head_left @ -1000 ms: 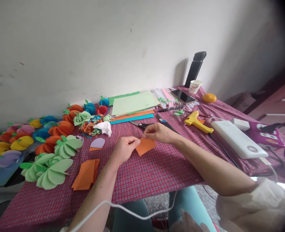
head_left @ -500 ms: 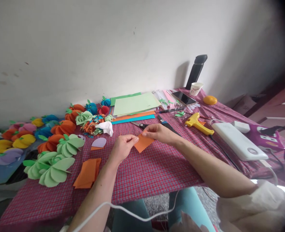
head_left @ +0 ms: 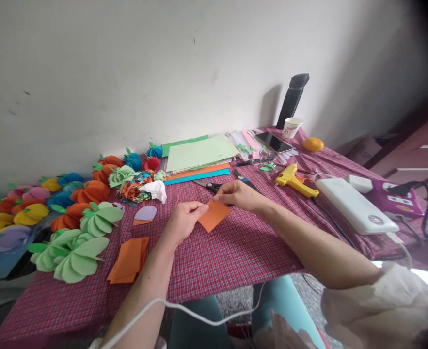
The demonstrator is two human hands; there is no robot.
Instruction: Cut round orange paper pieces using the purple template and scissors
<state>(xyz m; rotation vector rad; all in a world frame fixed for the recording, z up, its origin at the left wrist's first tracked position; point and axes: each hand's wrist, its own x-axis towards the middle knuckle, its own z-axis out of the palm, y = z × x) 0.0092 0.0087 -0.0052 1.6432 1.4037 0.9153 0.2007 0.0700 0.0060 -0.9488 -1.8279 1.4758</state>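
Observation:
Both my hands hold a small folded piece of orange paper (head_left: pixel 214 215) just above the red checked tablecloth (head_left: pixel 231 252). My left hand (head_left: pixel 186 220) pinches its left corner with closed fingers. My right hand (head_left: pixel 237 194) pinches its upper right edge. A stack of folded orange paper pieces (head_left: pixel 128 259) lies to the left of my left forearm. A lilac rounded cut-out (head_left: pixel 145 214) on an orange scrap lies just beyond it.
Paper pumpkins in green (head_left: pixel 73 254), orange (head_left: pixel 90 191), yellow and blue crowd the left side. Coloured paper sheets (head_left: pixel 199 155), scissors (head_left: pixel 208 185), a yellow glue gun (head_left: pixel 293 180), a white power bank (head_left: pixel 355 206), a phone (head_left: pixel 274 142), a paper cup (head_left: pixel 292 128) and an orange fruit (head_left: pixel 313 144) lie behind and right.
The orange paper has turned slightly between my fingers and sits a little lower and to the left; both hands keep their pinch. My head has shifted a bit.

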